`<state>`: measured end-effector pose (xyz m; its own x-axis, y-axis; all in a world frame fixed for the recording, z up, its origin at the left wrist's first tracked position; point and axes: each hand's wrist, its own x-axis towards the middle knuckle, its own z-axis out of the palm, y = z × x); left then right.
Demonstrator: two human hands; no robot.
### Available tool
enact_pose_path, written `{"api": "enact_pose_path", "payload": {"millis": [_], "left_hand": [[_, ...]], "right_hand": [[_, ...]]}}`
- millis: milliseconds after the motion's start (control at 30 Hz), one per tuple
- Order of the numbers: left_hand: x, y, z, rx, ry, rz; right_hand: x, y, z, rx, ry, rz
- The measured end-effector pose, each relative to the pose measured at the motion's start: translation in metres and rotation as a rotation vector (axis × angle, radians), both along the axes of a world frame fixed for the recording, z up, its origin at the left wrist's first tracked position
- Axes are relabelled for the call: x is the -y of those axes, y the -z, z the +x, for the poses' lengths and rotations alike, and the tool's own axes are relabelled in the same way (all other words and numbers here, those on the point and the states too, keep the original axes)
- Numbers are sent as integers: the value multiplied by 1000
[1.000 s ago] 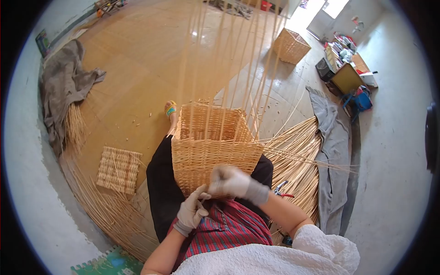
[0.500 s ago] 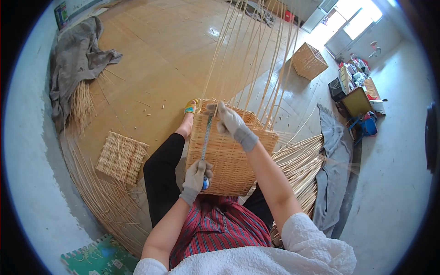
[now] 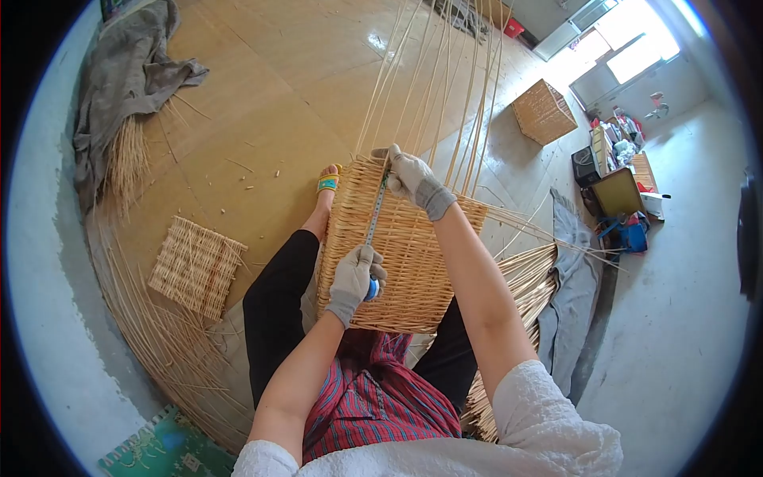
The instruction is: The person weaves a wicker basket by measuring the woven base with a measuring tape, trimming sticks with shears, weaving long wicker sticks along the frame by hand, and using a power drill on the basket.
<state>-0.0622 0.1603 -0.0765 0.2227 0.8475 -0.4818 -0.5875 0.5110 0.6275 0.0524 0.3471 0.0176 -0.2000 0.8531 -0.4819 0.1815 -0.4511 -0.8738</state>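
A woven basket (image 3: 421, 270) stands between my knees, one side facing me, with long upright strands (image 3: 433, 87) rising from its far part. My left hand (image 3: 355, 280), in a whitish glove, is closed round a blue tape measure (image 3: 372, 288) low on that side. From there the pulled-out blade (image 3: 376, 211) runs up across the weave. At the basket's top edge my gloved right hand (image 3: 407, 176) pinches the blade's upper end.
A flat woven square (image 3: 196, 268) and loose strands (image 3: 151, 334) lie on the left. Bundled strands (image 3: 520, 290) and a grey cloth (image 3: 572, 278) are on the right. Another basket (image 3: 544, 113) stands farther back, near a cluttered low table (image 3: 620, 187).
My right hand has risen from low beside my left hand to the basket's top edge, and the tape blade has come into view between them. The basket has tipped, hiding its inside.
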Motion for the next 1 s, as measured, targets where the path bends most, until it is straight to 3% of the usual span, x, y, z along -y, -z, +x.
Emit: {"api": "enact_pose_path", "payload": {"millis": [400, 500, 567, 767, 900, 1000], "left_hand": [[-5, 3, 6, -110, -44, 30], [-3, 4, 6, -143, -49, 56], [20, 16, 6, -130, -71, -6], [162, 79, -1, -184, -21, -307], [153, 63, -9, -268, 13, -263], [149, 78, -5, -283, 15, -226]], "right_hand": [[-3, 5, 0, 27, -100, 70], [-9, 6, -6, 325, -158, 198], [-15, 6, -5, 403, -199, 219], [-22, 11, -1, 251, -170, 146], [-13, 10, -12, 412, -125, 260], [-21, 16, -13, 474, -125, 330]]}}
